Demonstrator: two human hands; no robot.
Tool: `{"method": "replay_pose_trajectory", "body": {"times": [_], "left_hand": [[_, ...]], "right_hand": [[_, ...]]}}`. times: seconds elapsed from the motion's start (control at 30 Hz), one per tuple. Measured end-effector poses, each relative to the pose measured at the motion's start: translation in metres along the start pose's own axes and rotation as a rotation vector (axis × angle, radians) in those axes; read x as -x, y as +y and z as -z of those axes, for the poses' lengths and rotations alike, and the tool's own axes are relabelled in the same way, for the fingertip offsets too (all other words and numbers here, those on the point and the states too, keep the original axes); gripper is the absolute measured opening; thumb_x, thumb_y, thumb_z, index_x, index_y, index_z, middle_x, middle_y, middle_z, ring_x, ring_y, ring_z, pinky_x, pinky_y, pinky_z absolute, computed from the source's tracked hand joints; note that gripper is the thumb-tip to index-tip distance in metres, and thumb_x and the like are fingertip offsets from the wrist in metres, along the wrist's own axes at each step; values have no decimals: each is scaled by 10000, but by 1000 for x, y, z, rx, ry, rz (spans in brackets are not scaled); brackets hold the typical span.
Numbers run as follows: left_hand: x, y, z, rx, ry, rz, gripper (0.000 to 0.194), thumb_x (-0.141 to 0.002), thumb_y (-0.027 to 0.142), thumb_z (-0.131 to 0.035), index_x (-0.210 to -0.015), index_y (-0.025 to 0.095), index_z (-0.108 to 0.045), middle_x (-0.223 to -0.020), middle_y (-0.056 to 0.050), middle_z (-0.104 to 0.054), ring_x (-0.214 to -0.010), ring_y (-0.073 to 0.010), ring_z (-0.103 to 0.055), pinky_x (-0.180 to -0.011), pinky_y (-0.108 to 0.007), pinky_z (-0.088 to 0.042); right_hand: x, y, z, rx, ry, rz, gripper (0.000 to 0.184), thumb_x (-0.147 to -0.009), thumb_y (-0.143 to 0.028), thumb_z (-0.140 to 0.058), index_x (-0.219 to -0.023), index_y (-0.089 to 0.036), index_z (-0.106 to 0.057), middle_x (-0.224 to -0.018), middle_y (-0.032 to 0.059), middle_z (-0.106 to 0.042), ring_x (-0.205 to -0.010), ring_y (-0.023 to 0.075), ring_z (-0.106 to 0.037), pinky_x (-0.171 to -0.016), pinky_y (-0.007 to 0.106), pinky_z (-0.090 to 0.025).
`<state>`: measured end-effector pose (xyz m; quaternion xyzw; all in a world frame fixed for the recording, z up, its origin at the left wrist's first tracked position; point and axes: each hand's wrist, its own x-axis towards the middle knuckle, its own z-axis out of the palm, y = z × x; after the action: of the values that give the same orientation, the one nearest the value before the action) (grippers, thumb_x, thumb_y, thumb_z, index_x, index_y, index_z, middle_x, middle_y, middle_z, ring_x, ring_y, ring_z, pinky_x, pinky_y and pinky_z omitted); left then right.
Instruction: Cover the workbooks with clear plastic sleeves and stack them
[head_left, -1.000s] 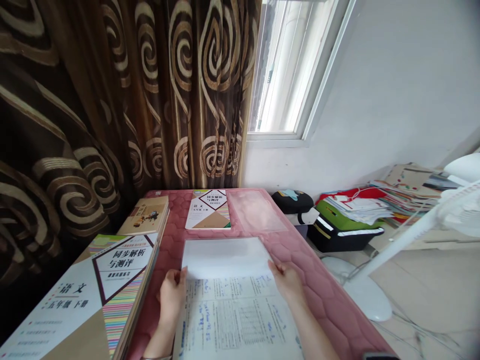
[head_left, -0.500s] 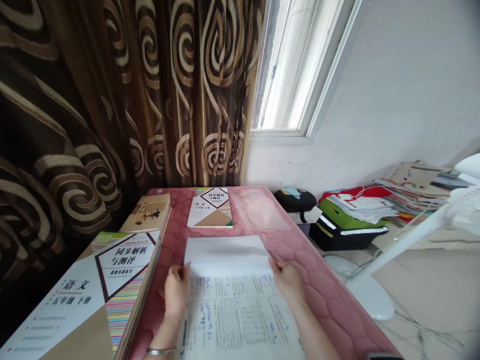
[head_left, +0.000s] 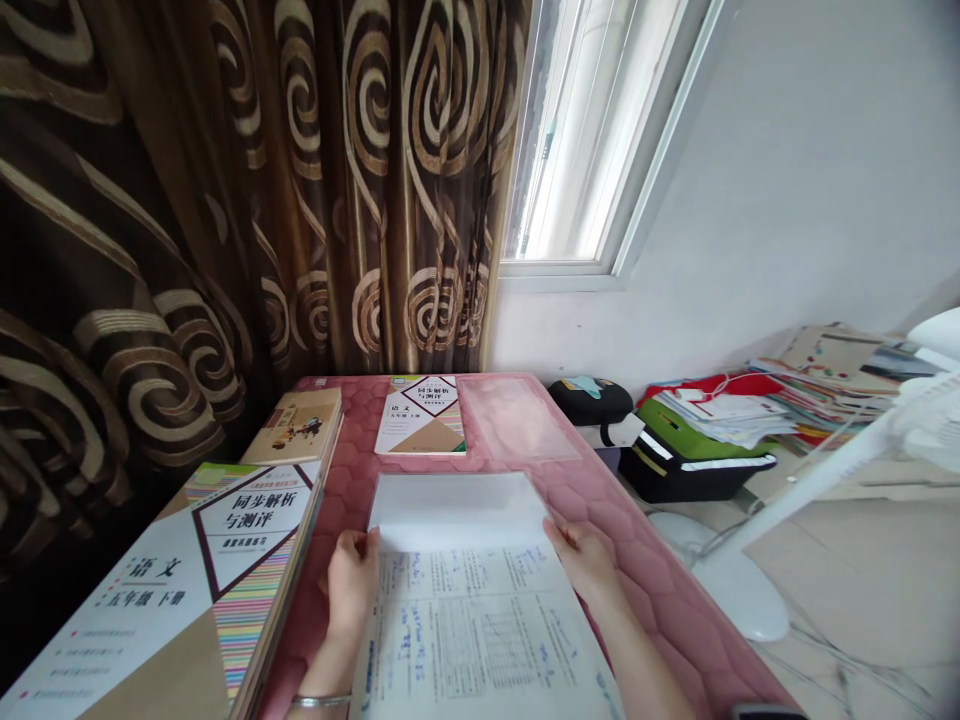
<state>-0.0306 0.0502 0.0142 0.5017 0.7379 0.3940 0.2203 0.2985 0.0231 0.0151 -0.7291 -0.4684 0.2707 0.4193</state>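
A printed page (head_left: 487, 630) with blue handwriting lies before me on the pink padded table cover (head_left: 637, 560). Across its top runs a plain whitish flap (head_left: 457, 510); whether it is paper or a translucent cover I cannot tell. My left hand (head_left: 351, 585) pinches the left edge where flap and page meet, thumb on top. On the opposite edge, at about the same height, my right hand (head_left: 589, 565) is closed in a similar pinch. The fingers beneath the edges are hidden. A bracelet (head_left: 321, 701) circles my left wrist.
Left of the page stands a stack of workbooks (head_left: 172, 590), with a tan book (head_left: 294, 425) behind it. A smaller workbook (head_left: 421, 415) and a clear plastic sheet (head_left: 517, 418) lie at the back. Beyond the right edge are a white fan (head_left: 795, 500) and a black-green box (head_left: 690, 460).
The right hand has shifted slightly right with its edge of the page. Along the top, the flap looks slightly changed in shape. My left hand stays nearly in place.
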Motion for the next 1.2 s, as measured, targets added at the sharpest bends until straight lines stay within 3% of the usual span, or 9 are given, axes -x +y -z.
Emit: {"method": "replay_pose_trajectory", "body": {"times": [0.27,0.47,0.6,0.87,1.0,1.1,1.2], "left_hand": [[0,3,-2,-67,-13,27,251,-807,466,-447,-699,241,-479,-728,-99,-694,-747,-286,-668,-725,-383,-447],[-1,4,-2,-48,-19,17,233,-812,448,-436,-700,246,-466,-738,-115,-695,-779,-308,-671,-738,-394,-454],[-1,7,0,-24,-12,18,220,-804,441,-450,-704,246,-462,-742,-115,-694,-755,-301,-670,-728,-387,-457],[3,11,1,-69,-20,65,200,-851,404,-466,-744,234,-478,-750,-86,-695,-802,-305,-676,-782,-413,-450],[4,15,3,-93,0,44,202,-873,382,-468,-836,193,-526,-799,-104,-686,-831,-295,-667,-785,-410,-465],[20,30,8,-320,128,-51,304,-895,387,-443,-1016,129,-550,-1016,-178,-644,-984,-338,-612,-784,-469,-470],[58,40,6,-550,145,-327,333,-910,340,-422,-1133,134,-558,-1212,-203,-556,-1069,-337,-560,-800,-483,-474]], "right_hand": [[-4,1,-15,184,121,-4,405,-790,-548,-400,-585,-237,-559,-637,89,-690,-688,261,-661,-554,305,-431],[-2,6,-5,-32,-22,-25,412,-751,-580,-455,-633,-221,-618,-619,46,-682,-628,226,-652,-534,281,-446],[-4,7,-7,54,20,-1,392,-753,-535,-470,-523,-229,-554,-519,25,-621,-559,207,-615,-503,275,-399],[-3,-6,-17,253,96,-16,369,-825,-476,-407,-651,-216,-604,-687,97,-710,-705,247,-673,-563,276,-410],[-1,-7,-17,230,102,-15,394,-846,-500,-387,-699,-219,-620,-754,100,-732,-765,246,-686,-586,267,-439],[-1,-4,-15,198,91,1,423,-845,-526,-374,-713,-221,-636,-769,102,-737,-782,250,-690,-600,271,-458],[-2,0,-13,206,77,7,430,-827,-547,-383,-692,-223,-632,-740,105,-732,-767,260,-689,-592,283,-465]]}}
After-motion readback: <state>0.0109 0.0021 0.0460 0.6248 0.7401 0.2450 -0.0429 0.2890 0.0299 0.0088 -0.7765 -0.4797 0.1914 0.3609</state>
